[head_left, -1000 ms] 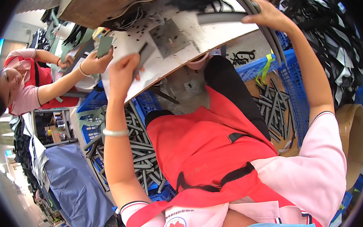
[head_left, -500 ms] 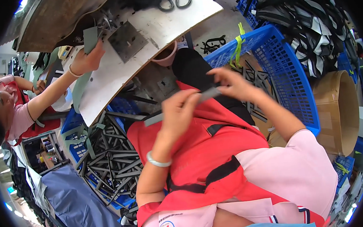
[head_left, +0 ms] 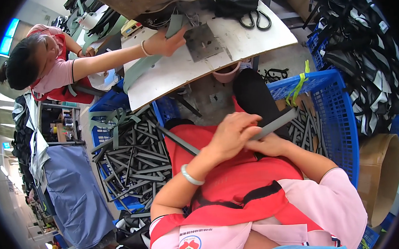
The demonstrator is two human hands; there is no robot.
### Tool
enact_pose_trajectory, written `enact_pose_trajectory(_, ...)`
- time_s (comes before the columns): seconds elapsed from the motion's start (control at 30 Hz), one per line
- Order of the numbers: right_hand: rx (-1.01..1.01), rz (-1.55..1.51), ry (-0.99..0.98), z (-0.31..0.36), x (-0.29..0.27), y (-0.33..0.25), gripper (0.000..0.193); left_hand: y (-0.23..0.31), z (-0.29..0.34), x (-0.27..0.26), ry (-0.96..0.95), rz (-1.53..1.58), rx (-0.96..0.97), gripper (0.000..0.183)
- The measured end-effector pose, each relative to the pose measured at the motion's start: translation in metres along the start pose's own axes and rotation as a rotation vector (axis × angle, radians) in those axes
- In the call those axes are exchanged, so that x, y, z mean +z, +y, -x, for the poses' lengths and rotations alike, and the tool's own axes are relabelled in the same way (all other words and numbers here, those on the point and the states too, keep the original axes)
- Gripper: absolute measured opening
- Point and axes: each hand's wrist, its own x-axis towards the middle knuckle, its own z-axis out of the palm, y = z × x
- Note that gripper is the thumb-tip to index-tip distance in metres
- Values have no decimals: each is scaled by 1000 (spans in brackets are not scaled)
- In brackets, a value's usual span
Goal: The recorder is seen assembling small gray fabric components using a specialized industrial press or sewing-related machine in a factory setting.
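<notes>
Over my red apron, my left hand (head_left: 235, 135) is closed on a flat grey strip (head_left: 277, 123), its thumb and fingers pinching the near end. The strip slants up to the right, its far end free above the right-hand basket. Close against it, my right hand (head_left: 270, 145) is curled under the same strip, with its fingertips partly hidden. A second dark grey strip (head_left: 180, 140) lies across my left thigh and runs to my left wrist; I cannot tell whether it is separate.
Blue baskets stand at left (head_left: 100, 130) and right (head_left: 349, 115), both holding many grey strips. A co-worker's hand (head_left: 169, 42) holds a green-grey piece over the white table (head_left: 147, 87), near a metal plate (head_left: 203, 42) and black scissors (head_left: 255, 20). A cardboard drum (head_left: 372, 178) stands at right.
My hands have come together, the right moving in toward the left. The strip now sticks out to the right rather than spanning between them. The whole view has turned leftward.
</notes>
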Motion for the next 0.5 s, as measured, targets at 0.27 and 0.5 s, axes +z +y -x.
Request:
enact_pose_trajectory(0.27, 439, -149, 81, 23, -78, -5, 35, -16, 29, -49, -337, 416, -485, 24)
enact_pose_trajectory(0.5, -619, 870, 235, -36, -29, -118, 37, -1, 6, -69, -304, 480, -497, 21)
